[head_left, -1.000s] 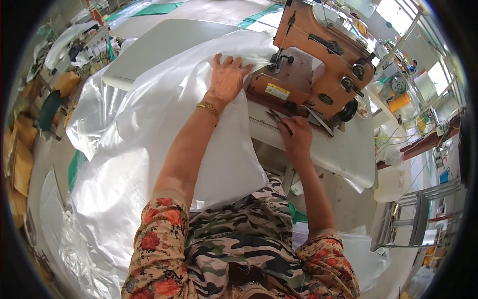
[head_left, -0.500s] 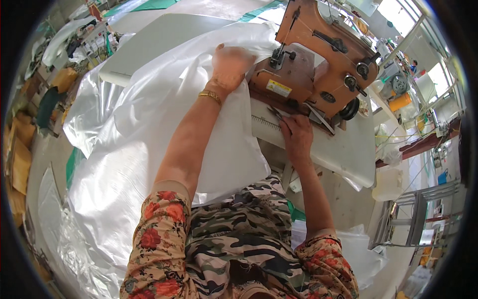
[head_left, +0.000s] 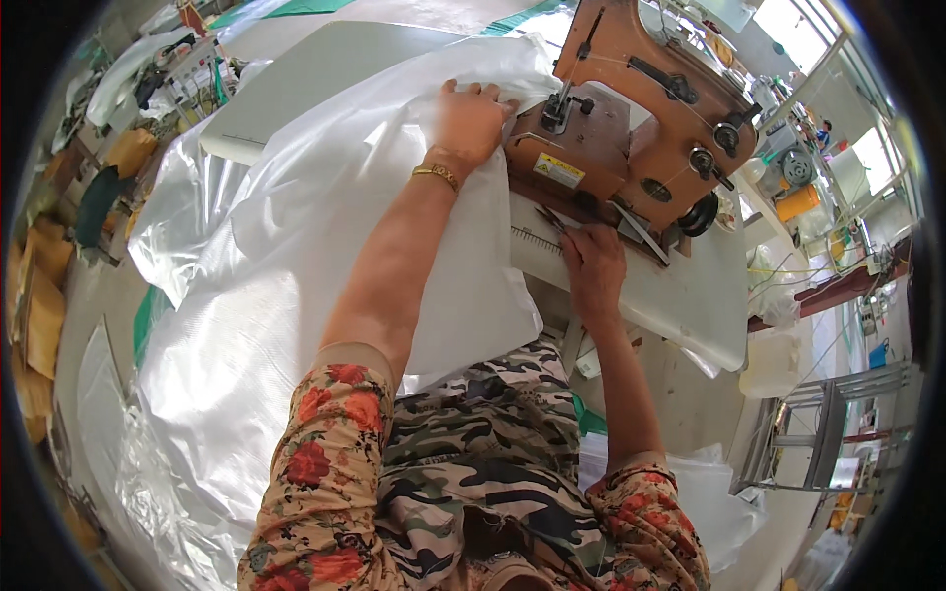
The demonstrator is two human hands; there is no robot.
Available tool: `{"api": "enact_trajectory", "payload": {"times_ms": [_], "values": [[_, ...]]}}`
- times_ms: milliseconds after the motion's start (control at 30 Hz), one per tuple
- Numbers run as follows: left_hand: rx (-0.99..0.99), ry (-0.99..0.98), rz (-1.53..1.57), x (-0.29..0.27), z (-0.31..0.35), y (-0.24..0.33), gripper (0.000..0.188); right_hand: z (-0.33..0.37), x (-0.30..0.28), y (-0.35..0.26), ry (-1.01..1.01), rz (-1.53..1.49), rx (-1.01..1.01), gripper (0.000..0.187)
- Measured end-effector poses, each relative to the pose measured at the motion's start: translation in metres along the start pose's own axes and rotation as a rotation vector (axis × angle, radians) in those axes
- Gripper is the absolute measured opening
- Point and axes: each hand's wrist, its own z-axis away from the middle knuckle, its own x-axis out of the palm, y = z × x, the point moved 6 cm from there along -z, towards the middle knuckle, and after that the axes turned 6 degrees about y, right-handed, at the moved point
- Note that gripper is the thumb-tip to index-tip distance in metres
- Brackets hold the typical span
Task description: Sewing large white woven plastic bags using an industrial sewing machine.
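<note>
A large white woven plastic sheet (head_left: 325,236) drapes over the table and down past my lap. On it, beside the brown sewing machine (head_left: 631,128), my left hand (head_left: 471,126) rests palm down with its fingers apart. The fingertips are close to the needle and presser foot (head_left: 560,110); part of the hand is blurred. In front of the machine's base, my right hand (head_left: 595,258) is closed around dark metal thread snips (head_left: 552,219). Their pointed tips stick out toward the sheet's edge, and the fingers hide their handles.
The pale table (head_left: 680,305) carries a printed ruler scale (head_left: 537,239) just left of my right hand. A metal rack (head_left: 823,424) and a cloudy plastic jug (head_left: 772,366) stand at the right. Clear plastic sheeting (head_left: 163,492) lies on the floor at the left.
My left hand has shifted slightly right and up along the sheet, its fingers now more spread. The right hand stays by the machine base with the snips. The view has shifted a little.
</note>
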Motion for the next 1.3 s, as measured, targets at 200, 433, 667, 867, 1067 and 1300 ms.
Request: {"api": "enact_trajectory", "payload": {"times_ms": [200, 433, 667, 867, 1067, 1300], "values": [[-0.090, -0.031, 0.007, 0.007, 0.003, -0.018, 0.035, 0.000, 0.003, 0.005, -0.061, 0.032, 0.058, 0.014], [-0.126, 0.002, 0.059, 0.001, 0.020, -0.032, 0.038, -0.001, 0.000, 0.002, 0.001, 0.053, 0.008, 0.013], [-0.144, 0.027, 0.024, -0.003, 0.030, -0.042, 0.037, 0.002, 0.002, 0.006, 0.021, 0.017, -0.021, 0.015], [-0.180, 0.072, 0.060, -0.015, 0.042, -0.051, 0.034, 0.002, 0.004, 0.007, 0.023, 0.024, -0.005, 0.017], [-0.158, 0.091, 0.167, -0.023, 0.056, -0.048, 0.040, 0.000, 0.004, 0.005, 0.002, 0.065, -0.015, 0.024], [-0.154, 0.157, 0.255, -0.019, 0.068, -0.052, 0.036, -0.013, 0.011, -0.003, -0.222, 0.235, -0.065, 0.017]]}}
